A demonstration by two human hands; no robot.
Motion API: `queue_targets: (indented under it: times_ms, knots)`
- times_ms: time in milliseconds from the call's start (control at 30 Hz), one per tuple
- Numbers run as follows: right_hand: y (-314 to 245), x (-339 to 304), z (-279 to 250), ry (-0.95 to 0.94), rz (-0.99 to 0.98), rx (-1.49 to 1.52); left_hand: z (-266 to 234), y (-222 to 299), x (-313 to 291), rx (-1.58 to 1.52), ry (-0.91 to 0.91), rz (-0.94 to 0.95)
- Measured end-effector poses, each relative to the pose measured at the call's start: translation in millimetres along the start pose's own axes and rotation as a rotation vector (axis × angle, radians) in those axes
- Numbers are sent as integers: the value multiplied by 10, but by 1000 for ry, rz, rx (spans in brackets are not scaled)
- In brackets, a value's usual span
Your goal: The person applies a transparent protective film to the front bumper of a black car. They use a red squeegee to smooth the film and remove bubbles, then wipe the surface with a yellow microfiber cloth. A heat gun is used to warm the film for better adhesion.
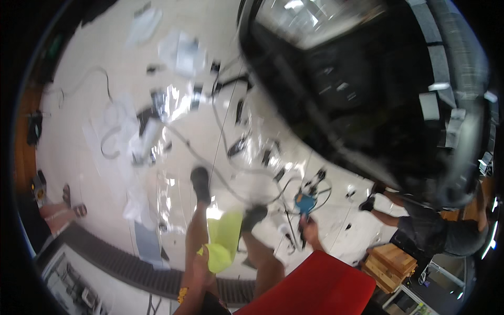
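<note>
A yellow-green cloth [224, 236] hangs from my left hand [201, 261], which is closed on its near corner between my legs. To the right, my right hand [310, 231] grips the dark handle of a teal power tool [305, 202]. Black cable loops around that tool, and its exact kind is blurred. The tool is between my right foot and the black car [336, 100] at the upper right. Motion blur hides the finer details of my fingers.
Cables, plastic film [178, 102], white paper sheets [182, 52] and dark scraps litter the tiled floor [68, 157]. A person in grey [441, 228] bends beside the car at right. Wooden blocks [389, 266] are stacked lower right. Another person's sandalled feet [79, 210] show at left.
</note>
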State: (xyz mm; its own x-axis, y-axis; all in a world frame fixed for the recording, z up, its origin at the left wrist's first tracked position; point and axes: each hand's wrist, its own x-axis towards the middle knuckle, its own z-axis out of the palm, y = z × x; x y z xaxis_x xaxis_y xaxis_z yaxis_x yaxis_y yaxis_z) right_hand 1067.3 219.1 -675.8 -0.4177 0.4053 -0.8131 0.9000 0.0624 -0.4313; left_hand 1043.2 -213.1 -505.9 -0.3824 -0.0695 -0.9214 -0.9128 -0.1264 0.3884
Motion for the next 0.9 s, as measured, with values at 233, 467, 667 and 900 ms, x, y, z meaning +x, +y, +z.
queue_targets:
  times_ms: [233, 467, 667, 900]
  knots:
    - [-1628, -2740, -740, -163, -241, 132, 140, 1111, -674, -244, -40, 243]
    - [-2999, -4153, -1079, -325, -568, 150, -635, 2768, -1658, -320, -71, 574]
    - [-3872, -5003, -1137, -558, -482, 398, -779, 3924, -1607, -531, -218, 703]
    - [-4781, -5309, -423, -886, -414, 643, -908, 5279, -1312, -517, -536, 727]
